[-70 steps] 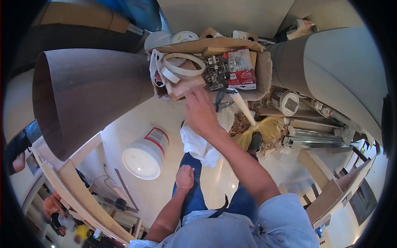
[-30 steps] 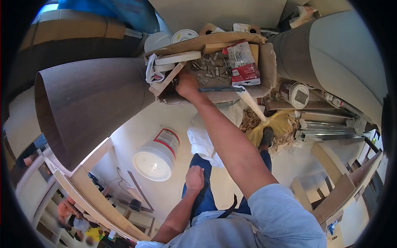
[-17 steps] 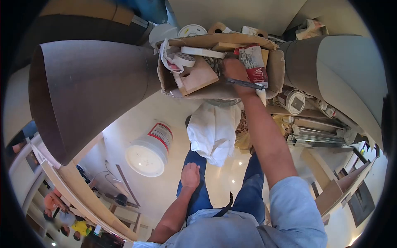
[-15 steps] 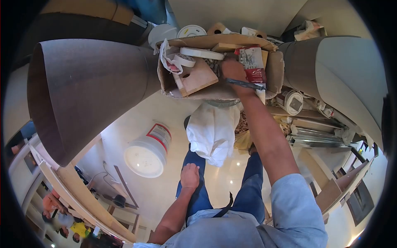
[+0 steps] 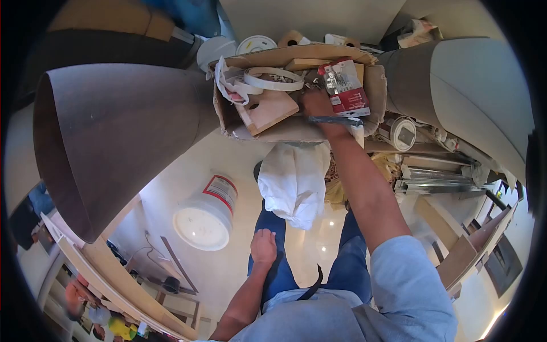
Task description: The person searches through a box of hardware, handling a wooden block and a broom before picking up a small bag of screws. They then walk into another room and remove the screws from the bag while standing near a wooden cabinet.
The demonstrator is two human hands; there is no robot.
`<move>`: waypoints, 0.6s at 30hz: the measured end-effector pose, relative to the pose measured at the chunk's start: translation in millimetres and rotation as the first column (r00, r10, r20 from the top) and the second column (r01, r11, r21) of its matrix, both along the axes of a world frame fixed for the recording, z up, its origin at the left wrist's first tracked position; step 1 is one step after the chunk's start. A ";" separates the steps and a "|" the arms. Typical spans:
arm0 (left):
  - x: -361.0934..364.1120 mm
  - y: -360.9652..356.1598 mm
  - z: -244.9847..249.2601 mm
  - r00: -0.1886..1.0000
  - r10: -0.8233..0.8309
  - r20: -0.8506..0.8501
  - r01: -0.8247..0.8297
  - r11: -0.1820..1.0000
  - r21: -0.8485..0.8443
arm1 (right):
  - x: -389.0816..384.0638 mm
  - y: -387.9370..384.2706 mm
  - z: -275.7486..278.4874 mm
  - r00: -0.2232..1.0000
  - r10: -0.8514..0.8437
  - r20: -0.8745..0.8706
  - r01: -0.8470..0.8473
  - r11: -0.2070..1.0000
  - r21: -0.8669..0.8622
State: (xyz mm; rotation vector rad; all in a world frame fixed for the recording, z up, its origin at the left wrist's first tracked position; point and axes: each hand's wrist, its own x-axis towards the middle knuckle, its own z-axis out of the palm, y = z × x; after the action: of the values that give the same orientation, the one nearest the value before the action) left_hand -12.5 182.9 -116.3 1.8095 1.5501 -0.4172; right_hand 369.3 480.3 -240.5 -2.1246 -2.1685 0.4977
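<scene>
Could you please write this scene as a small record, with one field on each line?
container: cardboard box
right hand: inside the box, fingertips hidden, grip unclear
left hand: resting on left leg
box contents: wooden block with hole, white ring, red-and-clear packet
on floor: white bucket

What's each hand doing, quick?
Left hand: loosely closed, seemingly empty.
Right hand: inside the cardboard box; grip can't be told.
</scene>
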 end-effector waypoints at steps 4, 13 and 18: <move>0.3 -1.6 -1.7 1.000 -0.005 0.012 0.005 1.000 0.014 | 12.6 1.7 -4.7 0.949 -0.210 -0.236 0.186 0.975 -0.120; 1.8 0.6 -2.0 0.999 -0.048 -0.007 0.048 0.999 0.011 | 33.6 16.4 8.0 0.888 -0.321 -0.330 0.225 0.928 -0.297; 7.5 0.9 -2.7 0.998 -0.061 -0.026 0.062 0.998 0.021 | 6.7 7.2 17.7 0.951 -0.161 -0.263 0.146 0.986 -0.078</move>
State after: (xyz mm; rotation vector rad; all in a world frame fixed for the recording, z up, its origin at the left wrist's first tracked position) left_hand -5.0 183.8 -119.1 1.8792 1.5250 -0.4555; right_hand 375.9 487.5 -222.9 -2.0893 -1.8488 0.7914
